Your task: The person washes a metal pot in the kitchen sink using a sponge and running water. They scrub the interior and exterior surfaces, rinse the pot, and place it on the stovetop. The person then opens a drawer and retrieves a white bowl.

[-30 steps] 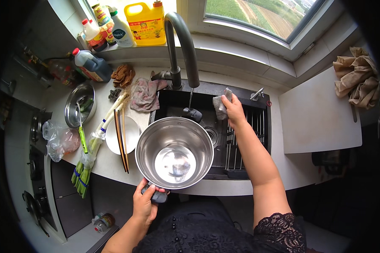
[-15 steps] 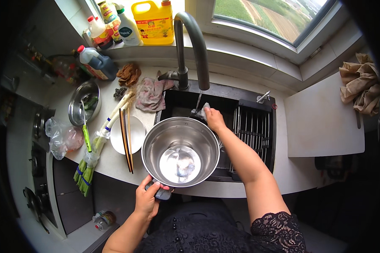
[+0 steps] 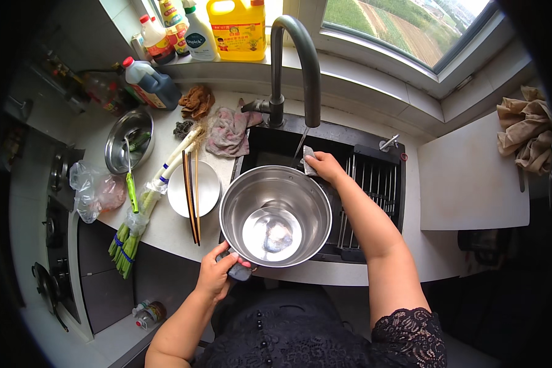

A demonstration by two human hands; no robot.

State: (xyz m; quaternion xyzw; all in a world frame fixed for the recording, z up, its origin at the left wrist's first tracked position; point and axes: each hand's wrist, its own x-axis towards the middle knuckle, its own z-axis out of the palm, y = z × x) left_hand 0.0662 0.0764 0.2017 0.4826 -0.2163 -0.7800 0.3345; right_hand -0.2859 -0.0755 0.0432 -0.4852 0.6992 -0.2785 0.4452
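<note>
A round stainless steel pot [image 3: 311,211] sits tilted at the near left of the black sink [image 3: 260,140], its shiny inside facing up. My left hand [image 3: 216,275] is closed around the pot's dark grey handle [image 3: 238,271] at the near edge. Just beyond the pot's far rim, my right hand [image 3: 326,167] pinches a small greyish cloth [image 3: 309,162]. A thin stream of water [image 3: 301,140] falls from the curved faucet [image 3: 313,80] close beside that cloth. Whether the cloth touches the stream, I cannot tell.
Left of the sink are a white bowl [image 3: 210,190] with chopsticks [image 3: 191,205] across it, bundled scallions [image 3: 129,242], a metal basin [image 3: 112,147] and a crumpled rag [image 3: 228,138]. A rack [image 3: 374,184] spans the sink's right side. Bottles [image 3: 236,37] line the sill.
My head view has shifted slightly, so everything sits further right. The cloth has turned more upright in my right hand, drawn a little to the right of the water. My left hand keeps its hold.
</note>
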